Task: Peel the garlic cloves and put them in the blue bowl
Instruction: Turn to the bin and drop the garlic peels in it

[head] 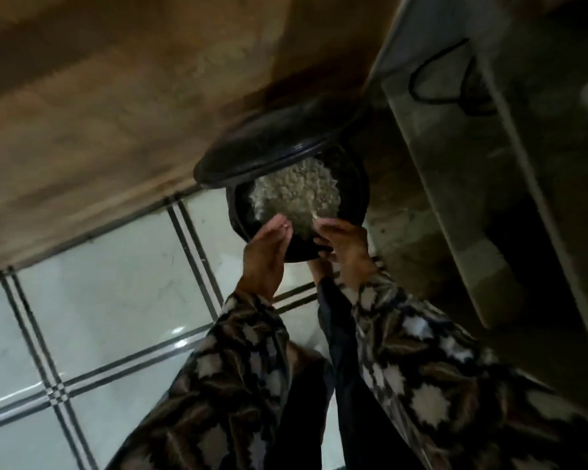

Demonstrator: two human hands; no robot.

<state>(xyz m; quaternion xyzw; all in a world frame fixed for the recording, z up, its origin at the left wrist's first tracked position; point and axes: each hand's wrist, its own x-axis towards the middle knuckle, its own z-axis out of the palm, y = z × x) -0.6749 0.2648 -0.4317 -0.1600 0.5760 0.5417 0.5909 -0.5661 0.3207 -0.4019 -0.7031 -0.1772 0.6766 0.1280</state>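
A rough, mottled brown wall fills the upper left, and below it runs a glossy pale tiled floor crossed by dark double lines. At the right a grey, concrete-looking ledge slants down the view, with a thin black cable looped on it. Two loose sleeves, the left sleeve and the right sleeve, carry a blocky brown, black and cream pattern. Between wall and ledge stands a round black bin, smooth-sided, its domed lid tipped up against the wall. Inside lies a pale, flaky heap — papery bits that look like garlic skins, too blurred to say whether cloves are among them. The left hand is held flat over the near rim, fingers straight and together, grasping nothing. The right hand sits at the rim just beside the heap, fingers bent — I cannot tell whether it grips anything.
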